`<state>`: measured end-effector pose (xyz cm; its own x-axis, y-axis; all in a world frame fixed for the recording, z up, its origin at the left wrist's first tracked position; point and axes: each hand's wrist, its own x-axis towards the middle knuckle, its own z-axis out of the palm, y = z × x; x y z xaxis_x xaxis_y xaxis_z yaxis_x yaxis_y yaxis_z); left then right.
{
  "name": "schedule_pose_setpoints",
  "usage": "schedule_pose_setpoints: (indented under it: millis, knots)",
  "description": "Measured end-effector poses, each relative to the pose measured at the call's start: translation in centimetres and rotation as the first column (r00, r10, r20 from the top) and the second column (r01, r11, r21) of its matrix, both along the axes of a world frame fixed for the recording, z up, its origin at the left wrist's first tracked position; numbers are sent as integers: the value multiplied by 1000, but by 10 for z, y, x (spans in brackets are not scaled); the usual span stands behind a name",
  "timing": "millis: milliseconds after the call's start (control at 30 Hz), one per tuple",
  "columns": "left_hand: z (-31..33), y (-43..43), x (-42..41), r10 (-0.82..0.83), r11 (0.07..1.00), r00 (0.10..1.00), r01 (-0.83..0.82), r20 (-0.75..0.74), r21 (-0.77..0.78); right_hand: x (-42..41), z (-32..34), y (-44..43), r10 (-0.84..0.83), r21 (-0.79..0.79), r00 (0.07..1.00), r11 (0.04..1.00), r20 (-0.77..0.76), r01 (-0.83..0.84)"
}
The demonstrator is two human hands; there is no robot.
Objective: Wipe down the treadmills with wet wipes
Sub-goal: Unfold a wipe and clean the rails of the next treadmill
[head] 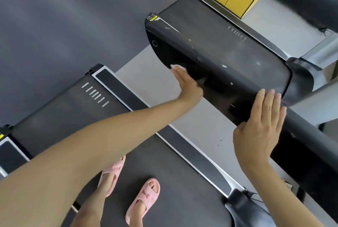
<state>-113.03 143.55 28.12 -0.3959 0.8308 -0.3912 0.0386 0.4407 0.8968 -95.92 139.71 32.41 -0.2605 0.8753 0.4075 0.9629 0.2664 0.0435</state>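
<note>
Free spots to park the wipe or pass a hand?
Bare: the grey floor strip between the near belt and the black console; the belt itself ahead of the sandals. Crowded: the console, under left hand, wipe and right hand.

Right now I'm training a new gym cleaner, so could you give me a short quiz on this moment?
1. True or false: the right hand holds the wet wipe.
2. What presses the wet wipe against the black console? A) the left hand B) a foot C) a brush
3. Fill in: the person stands on the treadmill belt wearing pink ____.
Key: 1 false, it lies flat on the console's edge; 2 A; 3 slippers.
</note>
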Motion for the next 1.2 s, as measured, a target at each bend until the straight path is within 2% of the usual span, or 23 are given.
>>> schedule_pose_setpoints:
  millis: [67,133,200,267,300,367,467,500,567,633,667,733,800,833,867,900,967,1033,1067,1133,1200]
  knots:
    - [-1,9,-23,161,987,986,-160,43,-32,0,0,0,-6,20,1000,1000,7,5]
    - [-3,1,-20,157,987,986,-158,-57,-10,-1,-2,0,-9,33,1000,999,9,9]
    - [-9,-14,13,19,995,976,2,-219,98,-2,-3,1,-15,42,1000,999,1,15]
    - [-13,-30,44,-167,955,960,214,-225,206,-1,-3,2,-18,49,1000,999,7,17]
    - [-13,-33,50,-214,939,954,260,-208,224,0,-3,2,-13,48,1000,999,12,12]
    - [-12,-23,42,-155,959,972,191,-177,211,0,-1,1,-2,43,1000,999,21,1]
    - [-13,-6,31,123,957,981,-76,-152,281,0,-2,0,2,51,1000,999,25,-3]
    - [-12,-7,40,124,952,974,-62,-191,301,0,-3,1,0,64,1000,998,18,-1]
    - [-18,-21,74,-14,940,936,132,-352,314,0,-4,1,-4,76,1000,997,9,3]
    - [-29,-39,103,-137,870,832,361,-538,335,1,-4,2,11,70,1000,997,-1,-11]
    - [-36,-42,105,-138,831,797,416,-588,368,2,-3,2,22,67,1000,997,-3,-22]
    - [-39,-33,90,-92,848,840,348,-534,401,5,0,3,58,55,998,997,1,-58]
    - [-27,-19,75,66,912,944,74,-323,403,14,6,3,103,21,994,994,-25,-103]
    - [-23,-15,75,130,915,961,-21,-245,403,21,8,2,117,-7,992,993,-38,-118]
    - [-17,-14,83,149,916,960,-44,-236,400,28,10,0,133,-31,991,990,-30,-134]
    - [-17,-17,96,121,921,952,-2,-281,391,34,11,-3,148,-43,989,988,0,-148]
    - [-26,-33,129,-60,907,912,220,-406,360,44,8,-10,157,-35,984,987,82,-154]
    - [-39,-49,143,-201,845,826,418,-527,333,47,4,-14,101,-10,990,995,95,-100]
    - [-44,-49,137,-202,829,809,441,-552,343,47,3,-15,46,-2,995,999,83,-46]
    - [-53,-32,114,-75,880,836,313,-544,358,52,5,-16,-59,4,997,998,52,59]
    - [-51,-17,100,111,949,899,30,-423,314,63,6,-16,-80,5,996,997,38,79]
